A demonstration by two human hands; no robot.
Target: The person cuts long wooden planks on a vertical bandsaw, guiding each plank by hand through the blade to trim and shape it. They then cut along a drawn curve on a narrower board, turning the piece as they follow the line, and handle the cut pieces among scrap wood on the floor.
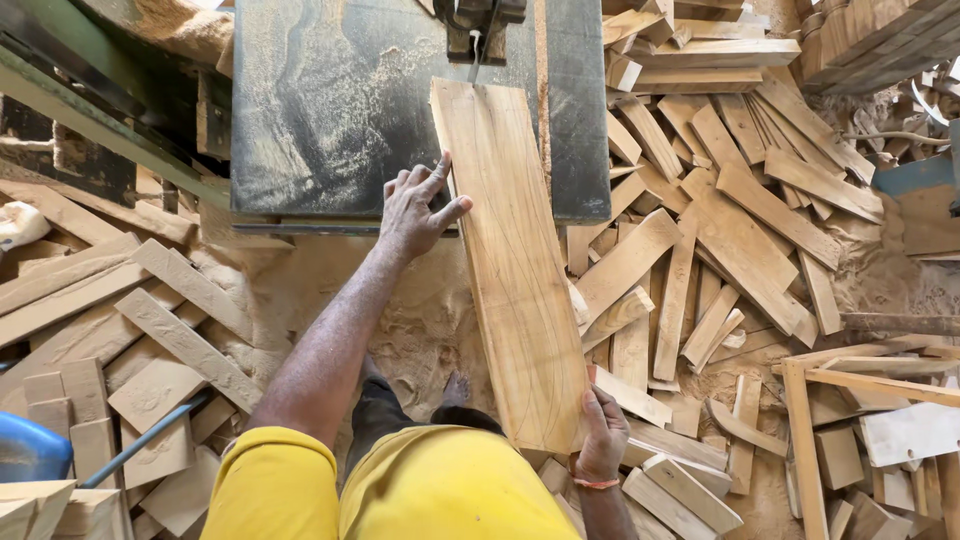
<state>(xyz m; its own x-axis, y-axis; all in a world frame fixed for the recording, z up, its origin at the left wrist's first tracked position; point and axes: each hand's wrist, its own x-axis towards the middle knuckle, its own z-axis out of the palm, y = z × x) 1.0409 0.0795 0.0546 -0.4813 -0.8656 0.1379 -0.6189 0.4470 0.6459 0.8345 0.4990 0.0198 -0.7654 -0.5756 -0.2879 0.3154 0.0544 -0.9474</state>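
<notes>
A dark metal saw table (340,110), streaked with sawdust, fills the upper middle of the view. The blade guide (478,28) stands at its far edge. The floor (420,320) below is covered in pale sawdust. Offcuts lie in heaps on both sides: a loose pile (720,210) of short slats and blocks to the right, flatter pieces (150,330) to the left. A blue object (30,450) shows at the lower left corner, and a light frame (850,385) lies at the right.

A long plank (510,260) rests with its far end on the table, just at the blade guide, while its near end overhangs toward the person. Its long axis runs from near to far, tilted slightly so the far end sits a little to the left of the near end. A faint curved line is drawn along its face.

The left hand (415,210) reaches forward on a straight arm, palm down. Its fingers are spread, the thumb and forefinger touch the plank's left edge near the table's front rim, and it presses rather than clasps. The right hand (603,435) is drawn close to the body with the elbow bent. It is closed around the plank's near right corner, with the fingers wrapped under the edge. An orange band sits at that wrist. The person wears a yellow shirt (440,490), and a bare foot (457,388) shows on the sawdust under the plank.
</notes>
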